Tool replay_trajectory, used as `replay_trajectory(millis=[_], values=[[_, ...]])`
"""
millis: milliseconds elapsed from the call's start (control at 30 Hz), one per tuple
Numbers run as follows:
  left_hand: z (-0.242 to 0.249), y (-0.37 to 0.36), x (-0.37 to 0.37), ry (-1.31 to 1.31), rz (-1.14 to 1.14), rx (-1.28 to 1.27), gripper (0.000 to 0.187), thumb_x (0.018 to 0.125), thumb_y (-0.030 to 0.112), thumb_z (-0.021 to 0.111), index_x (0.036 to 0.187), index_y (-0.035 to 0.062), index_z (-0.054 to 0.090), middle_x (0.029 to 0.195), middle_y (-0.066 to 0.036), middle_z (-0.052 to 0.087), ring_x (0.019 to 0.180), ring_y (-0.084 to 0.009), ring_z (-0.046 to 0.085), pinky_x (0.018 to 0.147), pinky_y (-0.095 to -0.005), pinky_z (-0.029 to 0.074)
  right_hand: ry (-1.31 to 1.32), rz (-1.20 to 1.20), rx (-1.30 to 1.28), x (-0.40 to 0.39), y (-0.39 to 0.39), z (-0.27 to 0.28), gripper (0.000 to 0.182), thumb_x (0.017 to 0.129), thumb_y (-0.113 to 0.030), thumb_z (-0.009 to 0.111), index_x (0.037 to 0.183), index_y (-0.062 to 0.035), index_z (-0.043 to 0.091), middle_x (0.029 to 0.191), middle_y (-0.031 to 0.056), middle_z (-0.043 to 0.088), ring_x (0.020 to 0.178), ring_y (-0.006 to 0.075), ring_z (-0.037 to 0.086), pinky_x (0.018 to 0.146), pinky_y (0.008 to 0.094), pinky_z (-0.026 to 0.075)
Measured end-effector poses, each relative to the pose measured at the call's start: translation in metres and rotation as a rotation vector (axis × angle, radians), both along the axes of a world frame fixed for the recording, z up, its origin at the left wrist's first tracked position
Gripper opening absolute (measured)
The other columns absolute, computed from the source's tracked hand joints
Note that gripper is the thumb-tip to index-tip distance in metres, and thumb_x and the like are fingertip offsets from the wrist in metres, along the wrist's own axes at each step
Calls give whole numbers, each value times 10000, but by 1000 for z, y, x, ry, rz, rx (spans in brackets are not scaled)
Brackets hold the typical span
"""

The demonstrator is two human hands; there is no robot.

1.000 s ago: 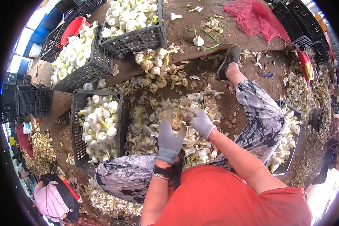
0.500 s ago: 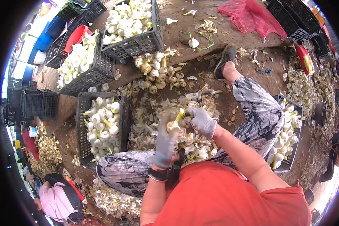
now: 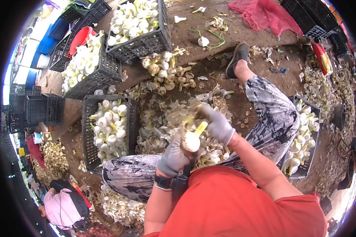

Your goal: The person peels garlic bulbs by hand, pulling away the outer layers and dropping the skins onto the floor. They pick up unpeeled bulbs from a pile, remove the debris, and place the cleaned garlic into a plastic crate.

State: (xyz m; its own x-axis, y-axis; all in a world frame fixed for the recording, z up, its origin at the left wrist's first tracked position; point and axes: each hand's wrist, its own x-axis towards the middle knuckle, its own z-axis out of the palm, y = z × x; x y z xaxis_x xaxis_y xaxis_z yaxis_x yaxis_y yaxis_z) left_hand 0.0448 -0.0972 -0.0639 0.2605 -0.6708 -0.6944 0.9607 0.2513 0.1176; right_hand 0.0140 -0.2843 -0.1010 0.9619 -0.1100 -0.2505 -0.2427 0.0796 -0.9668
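left hand (image 3: 173, 156), grey glove, closed around a pale garlic bulb (image 3: 191, 141) at frame centre, just above the knees; bulb's yellow-green stalk (image 3: 200, 128) sticks up toward the right hand (image 3: 218, 125), also gloved, fingers curled at the stalk end; can't tell whether it actually pinches the stalk or only touches it

risks, my read: bulb is gripped low in the palm, so a sideways pull on the stalk could twist it out into the peel heap (image 3: 166, 122) below, where it would be hard to find among the scraps; gloves look thick, so feel is probably poor; loose skins may also fall back among clean bulbs

containers, near to far:
- black crate (image 3: 88, 130), left of centre, beside the left knee; roughly full of white peeled bulbs, some with green stubs
- crate at right (image 3: 313, 118), partly hidden behind the right leg; same white bulbs
- unpeeled, dirtier bulbs (image 3: 166, 73) lie loose on the ground above centre, no container
- two heaped crates (image 3: 106, 71), (image 3: 154, 39) at upper left and top centre; white bulbs piled above the rims
- empty black crates (image 3: 43, 110) stacked at the left edge; a red basin (image 3: 80, 37) sits behind the upper-left crate, contents not visible
- red mesh sack (image 3: 265, 15) at top right, flat on the ground
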Motion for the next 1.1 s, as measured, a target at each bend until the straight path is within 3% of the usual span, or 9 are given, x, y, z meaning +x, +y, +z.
replay_trajectory(millis=[133,300,400,533,700,800,867,1033,1100], values=[[-4,-6,-3,-435,-42,190,488,1021,459,380,1211,33,524,1010,-105,646,840,-191,638,779,-339,530,140,9,341,-24,-15,-10,518,868,-28,618,1360,-28,456,1109,39,592,953,96,567,797,224,461],[-27,-16,-4,-736,66,196,342,1023,324,447,1184,43,557,1015,-67,636,815,-132,610,735,-319,521,170,-156,580,-24,8,-24,201,859,-44,663,1055,-9,636,910,20,657,824,101,606,736,249,485],[8,-6,-5,-900,-132,593,331,972,330,562,1111,40,642,923,-6,629,792,-80,561,696,-300,497,151,-262,623,-23,-2,-26,177,858,9,640,1034,-5,635,919,43,676,789,127,635,723,269,516],[-71,40,-20,-1954,-820,706,346,884,386,644,999,64,696,953,-139,670,857,-295,629,760,-408,504,241,-539,722,-19,-11,-23,179,879,-29,626,1055,5,639,959,81,679,795,169,651,727,307,562],[-44,27,-26,-1925,-898,1080,420,893,449,604,1070,72,662,1043,-162,662,893,-320,635,804,-407,511,195,-583,754,-23,-13,-15,168,890,-129,665,992,3,647,895,66,679,747,154,655,657,289,555],[-13,3,-4,-1305,-471,598,399,943,401,571,1081,34,647,1028,-114,660,880,-233,633,800,-350,521,138,-489,596,-28,-3,-10,181,878,-178,700,948,-23,636,817,39,667,721,135,650,639,276,537],[-2,-15,-4,-474,-56,234,440,782,198,727,1123,-32,569,962,-136,617,881,-247,630,805,-342,518,19,-399,546,-30,4,-11,183,881,-186,697,954,-32,632,827,42,667,728,132,652,659,280,541],[19,8,-12,-1288,-448,129,222,851,123,597,1001,-39,619,839,-96,634,769,-149,622,677,-273,504,248,-379,1308,-33,8,-15,293,971,-259,536,1161,-46,604,1139,98,660,1049,263,621,929,433,485],[30,22,-12,-1088,-468,130,223,880,149,591,992,-38,633,831,-85,642,746,-138,603,671,-262,478,264,-456,1373,-30,4,-20,296,967,-258,543,1174,-53,597,1144,103,656,1053,260,620,930,430,487]])
